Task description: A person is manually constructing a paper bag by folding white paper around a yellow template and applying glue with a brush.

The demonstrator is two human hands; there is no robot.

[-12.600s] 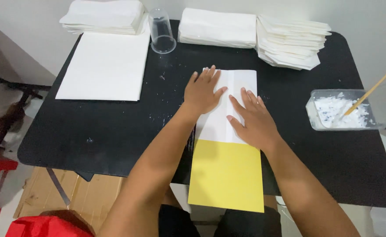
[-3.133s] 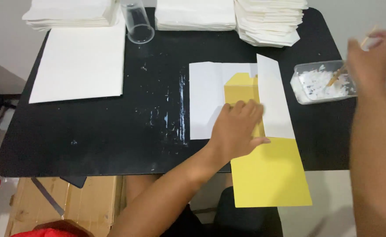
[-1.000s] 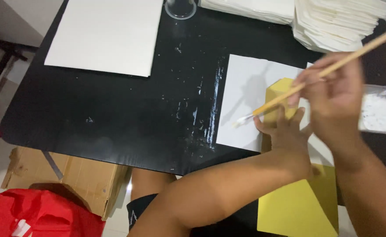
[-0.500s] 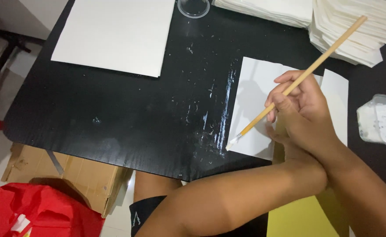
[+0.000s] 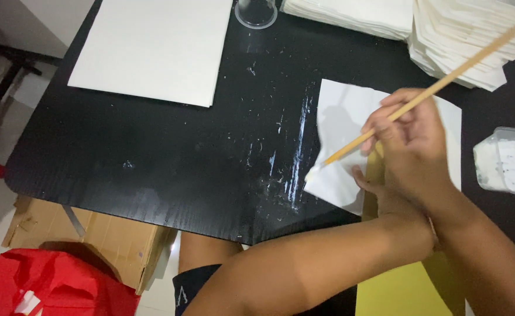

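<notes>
My right hand [image 5: 412,143] grips a long wooden stick [image 5: 445,76] like a brush; its white-smeared tip touches the lower left edge of a white folded sheet [image 5: 345,134] on the black table [image 5: 170,158]. My left hand [image 5: 380,196] lies under the right one, mostly hidden, pressing flat on the sheet where a yellow paper [image 5: 404,289] pokes out toward me. A clear tub of white paste [image 5: 509,161] stands at the right.
A large white sheet [image 5: 152,47] lies at the far left. Stacks of folded white paper [image 5: 462,29] line the back edge beside an upturned clear cup [image 5: 256,11]. White paste smears streak the table middle. A cardboard box [image 5: 88,240] and red bag [image 5: 52,287] sit below.
Over the last second the stick's tip has slid down and left along the white sheet's left edge. The view has shifted slightly, and the paste tub shows again at the right.
</notes>
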